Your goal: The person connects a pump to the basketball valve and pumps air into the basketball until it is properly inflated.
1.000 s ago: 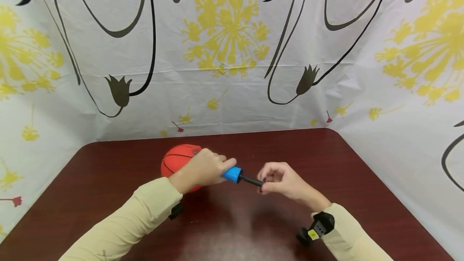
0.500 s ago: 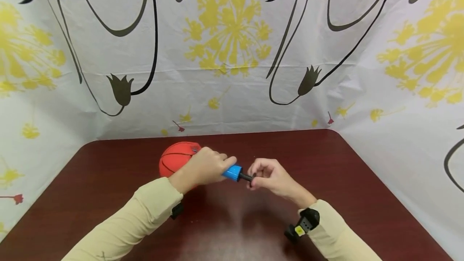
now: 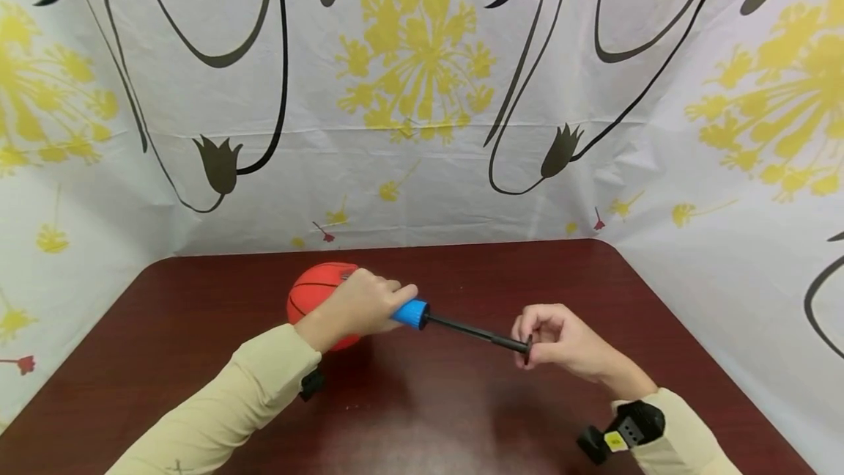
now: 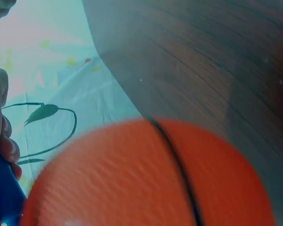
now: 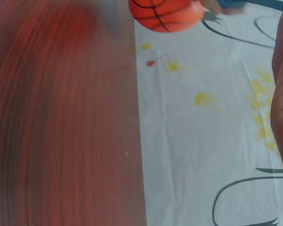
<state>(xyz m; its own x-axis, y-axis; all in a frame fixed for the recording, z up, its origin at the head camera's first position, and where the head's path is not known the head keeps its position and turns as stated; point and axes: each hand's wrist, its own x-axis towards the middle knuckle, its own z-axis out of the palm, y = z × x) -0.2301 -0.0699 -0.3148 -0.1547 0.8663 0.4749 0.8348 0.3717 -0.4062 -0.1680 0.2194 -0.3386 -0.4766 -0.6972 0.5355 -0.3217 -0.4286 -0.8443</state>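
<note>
In the head view, the left hand (image 3: 361, 306) is wrapped round a blue pump barrel (image 3: 412, 314), fingers curled over it. The right hand (image 3: 560, 343) pinches the end of the black rod (image 3: 471, 330) between thumb and fingers, the rod standing well out of the barrel and sloping to the right and slightly nearer. An orange-red ball (image 3: 313, 295) lies beyond and to the left of the left hand, partly hidden by it and the forearm. Whether the ball touches the dark red worktop (image 3: 217, 314) is hidden there.

The left wrist view brings out what the head view covers: the ball's near face, with fine texture and one black seam, fills the foreground. The left hand's fingers show round the barrel at the edge, and a scrap of the right hand shows in the corner.

The right wrist view gives the ball's other side, with crossing seams, and the blue barrel just beside it, but only a strip of the right hand; the pinch is seen from the head alone. Only that view also shows both pale sleeves (image 3: 220, 387) and the black wrist device (image 3: 626, 431) on the right arm. A patterned white cloth (image 3: 435, 189) hangs behind the worktop.
</note>
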